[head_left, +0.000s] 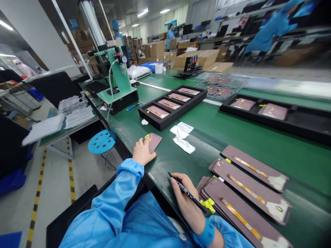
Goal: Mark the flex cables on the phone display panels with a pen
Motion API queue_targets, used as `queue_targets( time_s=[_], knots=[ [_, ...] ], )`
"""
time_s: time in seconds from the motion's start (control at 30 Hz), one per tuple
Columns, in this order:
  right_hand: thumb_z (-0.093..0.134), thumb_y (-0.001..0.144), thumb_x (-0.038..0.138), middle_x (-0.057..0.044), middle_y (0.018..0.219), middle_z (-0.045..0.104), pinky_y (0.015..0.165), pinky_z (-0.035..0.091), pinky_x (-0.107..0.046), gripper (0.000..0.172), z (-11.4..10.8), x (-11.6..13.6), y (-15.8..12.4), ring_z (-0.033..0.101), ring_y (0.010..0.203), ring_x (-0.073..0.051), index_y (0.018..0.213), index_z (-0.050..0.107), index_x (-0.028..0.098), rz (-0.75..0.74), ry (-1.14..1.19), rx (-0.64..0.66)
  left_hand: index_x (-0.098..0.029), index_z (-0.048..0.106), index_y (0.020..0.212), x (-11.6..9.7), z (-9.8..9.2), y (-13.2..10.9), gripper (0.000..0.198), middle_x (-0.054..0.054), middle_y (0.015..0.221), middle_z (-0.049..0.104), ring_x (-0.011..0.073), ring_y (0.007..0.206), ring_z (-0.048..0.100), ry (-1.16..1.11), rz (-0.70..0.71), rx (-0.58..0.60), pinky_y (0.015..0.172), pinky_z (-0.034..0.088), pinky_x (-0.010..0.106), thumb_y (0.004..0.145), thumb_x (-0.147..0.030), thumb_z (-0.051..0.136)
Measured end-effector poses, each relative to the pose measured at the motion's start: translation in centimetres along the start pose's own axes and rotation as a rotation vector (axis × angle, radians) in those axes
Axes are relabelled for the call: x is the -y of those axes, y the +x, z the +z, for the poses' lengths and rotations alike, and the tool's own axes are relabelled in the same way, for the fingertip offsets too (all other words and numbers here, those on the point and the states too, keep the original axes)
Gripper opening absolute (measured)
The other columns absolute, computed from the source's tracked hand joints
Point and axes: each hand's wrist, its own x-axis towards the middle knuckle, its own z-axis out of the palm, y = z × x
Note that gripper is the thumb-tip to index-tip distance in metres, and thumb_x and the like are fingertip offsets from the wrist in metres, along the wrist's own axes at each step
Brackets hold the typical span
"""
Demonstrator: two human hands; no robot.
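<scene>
Left fingers: curled over the near corner of a small mauve flat panel (156, 139) with a yellow tab; your left hand (142, 151) is touching it, but whether it pinches or only steadies the panel, you cannot tell from here.
Right fingers: your right hand (190, 203) pinches a slim black pen with white lettering (185, 190) between thumb and fingers, its dark tip pointing toward the left-hand panel yet apart from it.
Where the panel is: lying on the green bench top (207, 132), near its front edge and outside both trays.
Stacks beside your right hand: overlapping piles of long mauve panels with orange ribbon strips (252, 182), some with yellow tabs.
Loose paper: torn white slips (182, 130), one bearing handwriting, between your hands and the trays.
Left tray: a long black compartmented tray (184, 109) with four panels showing, one per compartment.
Right tray: a second black tray (248, 115), with panels in two of its compartments.
Beyond: clear plastic trays (241, 83) bearing more mauve pieces, and a green bench press with a round gauge (120, 77).
Done and left: you look partway through; panels already sit in both trays, while the one at your left hand and the piles lie outside them.
</scene>
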Motion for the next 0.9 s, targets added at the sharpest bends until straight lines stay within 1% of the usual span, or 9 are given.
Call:
queue_targets(
  time_s=[0.13, 0.2, 0.27, 0.33, 0.43, 0.57, 0.7, 0.77, 0.9],
  knots=[
    [0.045, 0.096, 0.038, -0.006, 0.097, 0.063, 0.084, 0.047, -0.034, 0.023, 0.0, -0.3, 0.0, 0.059, 0.092, -0.019, 0.098, 0.06, 0.02, -0.019, 0.011, 0.006, -0.017, 0.032, 0.143, 0.2, -0.1, 0.2, 0.078, 0.016, 0.11, 0.054, 0.032, 0.105, 0.05, 0.028, -0.009, 0.037, 0.089, 0.041, 0.041, 0.073, -0.039, 0.06],
    [0.045, 0.096, 0.039, -0.007, 0.097, 0.063, 0.086, 0.047, -0.035, 0.024, -0.1, -0.4, -0.1, 0.059, 0.094, -0.02, 0.099, 0.06, 0.02, -0.018, 0.008, 0.009, -0.017, 0.031, 0.143, 0.3, -0.3, 0.3, 0.081, 0.018, 0.114, 0.054, 0.0337, 0.108, 0.049, 0.032, -0.018, 0.067, 0.089, 0.041, 0.041, 0.073, -0.042, 0.062],
    [0.045, 0.095, 0.041, -0.007, 0.097, 0.063, 0.087, 0.046, -0.037, 0.027, -0.3, -0.5, -0.2, 0.059, 0.094, -0.02, 0.099, 0.06, 0.019, -0.013, -0.004, 0.0, -0.016, 0.03, 0.143, 0.5, -0.6, 0.6, 0.088, 0.019, 0.118, 0.053, 0.0345, 0.112, 0.049, 0.025, -0.017, 0.117, 0.091, 0.04, 0.04, 0.071, -0.051, 0.065],
    [0.046, 0.094, 0.043, -0.008, 0.097, 0.064, 0.087, 0.046, -0.038, 0.029, -0.5, -0.5, -0.3, 0.059, 0.093, -0.021, 0.098, 0.061, 0.019, -0.005, -0.023, -0.012, -0.014, 0.033, 0.141, 0.8, -1.0, 1.0, 0.091, 0.018, 0.12, 0.054, 0.0324, 0.114, 0.05, 0.011, -0.012, 0.175, 0.094, 0.039, 0.037, 0.069, -0.061, 0.065],
    [0.047, 0.093, 0.044, -0.007, 0.095, 0.064, 0.086, 0.046, -0.037, 0.029, -0.8, -0.6, -0.4, 0.059, 0.091, -0.021, 0.097, 0.061, 0.019, 0.002, -0.054, -0.014, -0.01, 0.042, 0.131, 1.2, -1.3, 1.9, 0.083, 0.018, 0.121, 0.055, 0.0292, 0.114, 0.052, -0.001, -0.051, 0.244, 0.094, 0.039, 0.033, 0.072, -0.065, 0.062],
    [0.047, 0.093, 0.044, -0.006, 0.094, 0.063, 0.084, 0.046, -0.036, 0.029, -0.8, -0.7, -0.4, 0.059, 0.09, -0.02, 0.098, 0.061, 0.019, -0.004, -0.073, -0.018, -0.007, 0.049, 0.122, 1.2, -1.2, 3.5, 0.079, 0.019, 0.12, 0.057, 0.0264, 0.107, 0.056, -0.012, -0.132, 0.349, 0.09, 0.043, 0.033, 0.068, -0.06, 0.071],
    [0.047, 0.093, 0.042, -0.006, 0.094, 0.063, 0.084, 0.046, -0.035, 0.028, -0.7, -0.6, -0.5, 0.059, 0.09, -0.02, 0.098, 0.061, 0.019, -0.018, -0.074, -0.029, -0.012, 0.053, 0.119, 0.7, -1.3, 4.7, 0.053, 0.011, 0.116, 0.059, 0.0195, 0.1, 0.059, -0.029, -0.144, 0.407, 0.089, 0.046, 0.038, 0.084, -0.052, 0.057],
    [0.047, 0.094, 0.041, -0.005, 0.095, 0.063, 0.084, 0.045, -0.034, 0.027, -0.8, -0.5, -0.5, 0.059, 0.091, -0.019, 0.098, 0.06, 0.019, -0.02, -0.07, -0.027, -0.013, 0.054, 0.117, 0.5, -1.5, 4.8, 0.048, 0.01, 0.117, 0.058, 0.019, 0.101, 0.059, -0.029, -0.13, 0.409, 0.09, 0.047, 0.039, 0.087, -0.05, 0.055],
    [0.046, 0.094, 0.041, -0.005, 0.094, 0.063, 0.085, 0.046, -0.034, 0.026, -0.7, -0.3, -0.4, 0.058, 0.091, -0.019, 0.098, 0.06, 0.019, -0.018, -0.043, -0.02, -0.01, 0.048, 0.12, 0.3, -2.1, 4.0, 0.07, 0.014, 0.121, 0.058, 0.0213, 0.107, 0.058, -0.007, -0.098, 0.369, 0.087, 0.047, 0.029, 0.072, -0.054, 0.07]
  ],
)
